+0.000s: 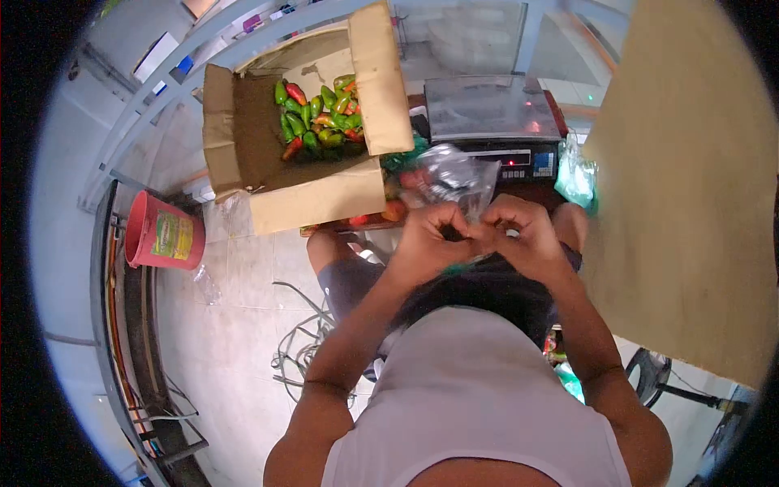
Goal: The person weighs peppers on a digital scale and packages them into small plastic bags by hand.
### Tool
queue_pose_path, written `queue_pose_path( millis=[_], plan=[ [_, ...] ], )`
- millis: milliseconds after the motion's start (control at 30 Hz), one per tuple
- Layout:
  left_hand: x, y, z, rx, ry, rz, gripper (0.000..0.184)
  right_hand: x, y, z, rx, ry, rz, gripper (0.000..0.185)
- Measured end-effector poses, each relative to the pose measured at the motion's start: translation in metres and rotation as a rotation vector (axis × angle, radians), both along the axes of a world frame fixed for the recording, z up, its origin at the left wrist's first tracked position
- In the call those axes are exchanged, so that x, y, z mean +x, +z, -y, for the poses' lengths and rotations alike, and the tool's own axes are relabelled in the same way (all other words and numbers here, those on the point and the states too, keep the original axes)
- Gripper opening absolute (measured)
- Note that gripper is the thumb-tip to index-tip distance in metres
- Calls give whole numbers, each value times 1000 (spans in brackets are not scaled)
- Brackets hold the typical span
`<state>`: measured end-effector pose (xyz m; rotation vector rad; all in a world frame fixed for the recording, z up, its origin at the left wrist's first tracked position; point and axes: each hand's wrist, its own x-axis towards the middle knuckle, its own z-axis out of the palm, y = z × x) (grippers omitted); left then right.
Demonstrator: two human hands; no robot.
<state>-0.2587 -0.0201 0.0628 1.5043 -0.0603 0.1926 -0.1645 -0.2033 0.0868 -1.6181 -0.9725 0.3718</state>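
A clear plastic bag (464, 173) hangs out beyond my fingers, blurred at its left side. My left hand (432, 243) pinches the near end of the bag with thumb and forefinger. Close against it, my right hand (526, 238) is also closed in a pinch on the bag, the fingertips of both hands meeting. Something reddish shows at the bag's left side; whether it lies inside or behind the plastic I cannot tell. Just past the bag stands a digital scale (491, 114) with a metal plate and a lit display.
An open cardboard box (320, 195) of green and red peppers (312, 122) stands ahead to the left. A knotted bag (576, 174) sits right of the scale. There is a red bucket (138, 235) at far left, tangled straps (304, 349) on the floor, and a brown panel (682, 203) at right.
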Motion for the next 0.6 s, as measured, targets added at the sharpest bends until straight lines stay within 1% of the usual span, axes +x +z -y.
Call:
queue_pose_path(
  millis=[33,67,133,167,200,267,300,367,400,467,500,567,600],
  plan=[
    [-3,-9,1,-57,12,-21,18,2,-13,1,93,27,-215,12],
    [-5,-17,1,-115,31,-40,18,3,-19,5,185,-5,-413,11],
    [-11,-34,-9,-442,46,-183,15,-3,-13,4,370,-61,-808,13],
    [-13,-39,-13,-605,53,-254,13,-2,-28,4,467,7,-908,14],
    [-13,-39,-11,-677,119,-297,11,-1,-44,4,559,76,-1012,16],
    [-10,-41,-3,-824,251,-386,8,2,-68,0,597,142,-1085,16],
    [-8,-45,0,-878,274,-380,10,4,-77,-3,662,178,-1144,13],
    [-3,-59,0,-983,318,-359,14,6,-88,3,213,-64,-619,25],
    [-3,-66,-2,-897,294,-352,16,7,-88,4,-4,-176,-348,32],
    [-5,-77,-3,-724,237,-340,20,17,-97,8,-226,-321,16,41],
    [-8,-75,5,-481,208,-331,19,20,-103,11,-339,-394,197,46],
    [-11,-68,25,2,154,-284,17,21,-108,8,-148,-471,21,47],
    [-6,-76,24,103,214,-276,19,23,-107,1,-46,-488,-62,48]
  ],
)
